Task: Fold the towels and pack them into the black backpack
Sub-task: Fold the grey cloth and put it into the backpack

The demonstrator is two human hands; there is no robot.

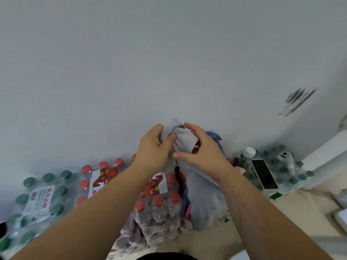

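A grey towel [204, 199] hangs down in front of me, bunched at its top between both hands. My left hand [154, 147] grips the top of the towel, thumb pressed onto the cloth. My right hand [202, 149] touches the towel from the right with its fingers spread and curved over the cloth. Behind the hands lie a blue cloth [216, 137] and a bit of pink cloth [196, 146]. No black backpack can be made out; a dark edge shows at the bottom of the view.
Shrink-wrapped packs of bottles with red caps [105, 177] and green caps [39, 197] stand along the white wall. At right are a white-capped bottle [247, 156], a phone on a white box [263, 175] and more green-capped bottles [285, 169].
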